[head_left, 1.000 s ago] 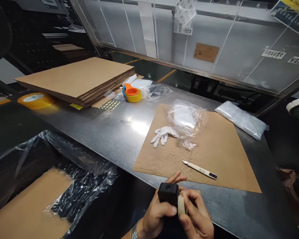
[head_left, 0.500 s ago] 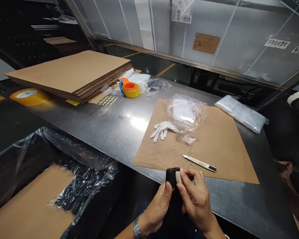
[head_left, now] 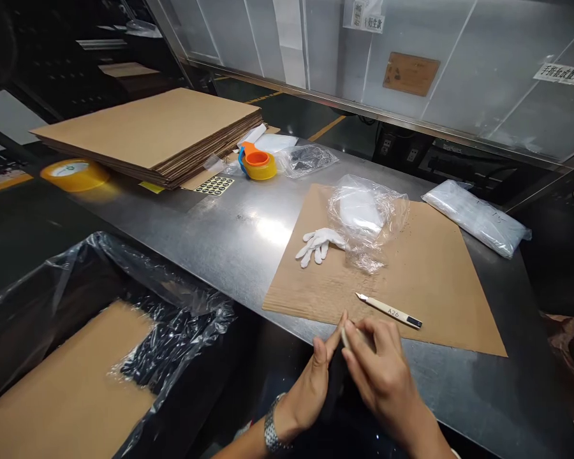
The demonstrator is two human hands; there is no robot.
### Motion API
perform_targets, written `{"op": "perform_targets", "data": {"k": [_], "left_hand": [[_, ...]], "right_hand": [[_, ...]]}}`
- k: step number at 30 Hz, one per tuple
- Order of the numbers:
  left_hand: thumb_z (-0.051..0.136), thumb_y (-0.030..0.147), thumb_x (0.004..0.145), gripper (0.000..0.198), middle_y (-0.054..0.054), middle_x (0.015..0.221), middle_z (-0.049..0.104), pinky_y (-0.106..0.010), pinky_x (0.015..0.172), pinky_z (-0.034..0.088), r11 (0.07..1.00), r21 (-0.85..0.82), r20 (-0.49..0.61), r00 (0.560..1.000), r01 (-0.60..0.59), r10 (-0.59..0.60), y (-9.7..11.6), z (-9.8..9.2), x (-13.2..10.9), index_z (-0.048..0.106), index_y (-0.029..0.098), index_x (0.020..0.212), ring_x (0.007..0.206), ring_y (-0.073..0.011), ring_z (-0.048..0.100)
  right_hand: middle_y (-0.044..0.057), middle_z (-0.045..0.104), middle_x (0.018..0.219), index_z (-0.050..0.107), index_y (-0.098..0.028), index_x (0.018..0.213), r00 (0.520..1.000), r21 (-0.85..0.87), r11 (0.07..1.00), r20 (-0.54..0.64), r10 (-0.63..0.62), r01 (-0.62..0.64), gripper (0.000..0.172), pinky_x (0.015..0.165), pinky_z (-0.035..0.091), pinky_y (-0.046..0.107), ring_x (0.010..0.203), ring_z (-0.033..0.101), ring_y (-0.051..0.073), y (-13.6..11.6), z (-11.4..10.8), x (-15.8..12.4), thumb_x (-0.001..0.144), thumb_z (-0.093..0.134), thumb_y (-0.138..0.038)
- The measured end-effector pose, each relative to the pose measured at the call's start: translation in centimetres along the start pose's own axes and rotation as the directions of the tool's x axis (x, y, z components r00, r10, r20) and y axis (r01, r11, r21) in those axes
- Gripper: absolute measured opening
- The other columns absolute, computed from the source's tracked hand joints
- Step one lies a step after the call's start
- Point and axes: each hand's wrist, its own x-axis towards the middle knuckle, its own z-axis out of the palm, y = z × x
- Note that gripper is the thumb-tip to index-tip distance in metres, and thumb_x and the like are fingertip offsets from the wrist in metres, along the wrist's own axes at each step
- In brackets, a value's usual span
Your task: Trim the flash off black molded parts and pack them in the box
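Observation:
My left hand [head_left: 310, 389] and my right hand [head_left: 380, 376] are close together at the near edge of the metal table [head_left: 210, 236]. Between them they hold a black block-shaped part [head_left: 336, 382], now mostly hidden by the fingers. My right hand's fingers also pinch a small pale piece [head_left: 345, 335] against the part's top. A watch is on my left wrist. Just beyond the hands a white craft knife [head_left: 390, 311] lies on a brown cardboard sheet [head_left: 425, 274].
A white glove [head_left: 318, 243] and a crumpled clear plastic bag [head_left: 368, 220] lie on the sheet. A stack of flat cardboard [head_left: 153, 134], an orange tape dispenser [head_left: 257, 164] and a yellow tape roll [head_left: 74, 174] sit at the back left. A plastic-lined box [head_left: 76, 344] stands at the near left.
The black part has sunk lower between my hands and is now mostly covered by my fingers. My right hand has moved over its top. The view has shifted slightly.

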Motion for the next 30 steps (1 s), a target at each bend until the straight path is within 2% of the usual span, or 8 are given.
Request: {"op": "perform_targets", "data": {"k": [3,5,10,15,20,24,27,30], "left_hand": [[0.028,0.063,0.083,0.067,-0.008,0.135,0.048,-0.034,0.109,0.016,0.999,-0.017,-0.119,0.992,-0.034,0.031,-0.1,-0.1,0.4,0.048,0.019,0.130,0.125,-0.0242,0.038],[0.027,0.063,0.084,0.066,-0.008,0.131,0.052,-0.032,0.110,0.011,0.992,-0.127,-0.143,0.989,0.017,-0.035,0.1,0.0,1.0,0.051,0.019,0.127,0.127,-0.0228,0.035],[0.031,0.069,0.080,0.068,-0.008,0.094,0.067,-0.033,0.078,0.044,0.784,-0.576,0.088,0.971,0.233,-0.224,0.8,0.2,1.9,0.055,0.019,0.120,0.084,-0.0210,0.062],[0.051,0.059,0.076,0.053,-0.002,0.057,0.053,-0.019,0.049,0.038,0.503,-0.701,0.369,0.861,0.505,-0.350,0.3,0.2,1.8,0.061,0.007,0.081,0.051,-0.0098,0.053],[0.046,0.058,0.078,0.050,-0.006,0.070,0.054,-0.025,0.070,0.045,0.499,-0.788,0.261,0.929,0.362,-0.262,0.8,0.4,2.3,0.056,0.009,0.071,0.067,-0.0138,0.057],[0.038,0.052,0.085,0.046,-0.002,0.068,0.049,-0.027,0.074,0.046,0.463,-0.847,0.108,0.938,0.260,-0.329,1.6,0.9,2.6,0.053,0.012,0.071,0.066,-0.0120,0.053],[0.038,0.051,0.086,0.044,-0.001,0.066,0.047,-0.026,0.072,0.047,0.448,-0.850,0.130,0.934,0.278,-0.333,2.1,1.0,2.5,0.052,0.012,0.070,0.062,-0.0100,0.050],[0.035,0.049,0.088,0.044,-0.001,0.066,0.049,-0.028,0.072,0.048,0.539,-0.815,0.067,0.957,0.215,-0.281,2.5,0.8,2.2,0.053,0.013,0.069,0.062,-0.0107,0.052]], "right_hand": [[0.014,0.053,0.092,0.056,-0.012,0.115,0.993,-0.116,0.993,0.118,0.013,0.001,0.031,0.067,0.050,0.037,0.084,0.048,0.022,-1.2,-0.2,0.6,0.086,0.045,-0.014],[0.014,0.054,0.086,0.058,-0.008,0.111,0.988,-0.146,0.988,0.153,-0.036,0.058,0.030,0.062,0.051,0.036,0.079,0.048,0.022,-2.2,0.1,0.6,0.086,0.045,-0.015],[0.014,0.054,0.083,0.059,-0.003,0.107,0.986,-0.075,0.984,0.059,-0.159,0.163,0.029,0.063,0.050,0.037,0.074,0.048,0.020,-4.4,1.4,-1.0,0.081,0.047,-0.010],[0.015,0.050,0.096,0.053,-0.006,0.117,0.991,0.078,0.992,-0.090,-0.097,0.104,0.038,0.074,0.048,0.042,0.085,0.049,0.022,-3.4,2.3,-3.4,0.080,0.050,-0.009],[0.014,0.048,0.102,0.047,-0.012,0.127,0.983,0.130,0.991,-0.174,0.060,-0.037,0.049,0.072,0.049,0.039,0.091,0.049,0.022,-2.4,2.6,-5.1,0.079,0.048,-0.002],[0.012,0.051,0.098,0.052,-0.014,0.123,0.983,0.115,0.992,-0.185,-0.023,0.045,0.042,0.074,0.050,0.040,0.090,0.053,0.022,-3.2,3.2,-5.4,0.081,0.050,-0.010],[0.009,0.054,0.095,0.056,-0.016,0.117,0.969,-0.015,0.992,-0.215,-0.123,0.122,0.040,0.074,0.051,0.036,0.090,0.054,0.021,-2.6,3.5,-5.5,0.078,0.057,-0.011],[0.008,0.055,0.096,0.053,-0.021,0.121,0.959,-0.138,0.990,-0.277,-0.064,0.027,0.045,0.073,0.050,0.036,0.091,0.054,0.021,0.0,2.9,-5.8,0.079,0.056,-0.008]]}}
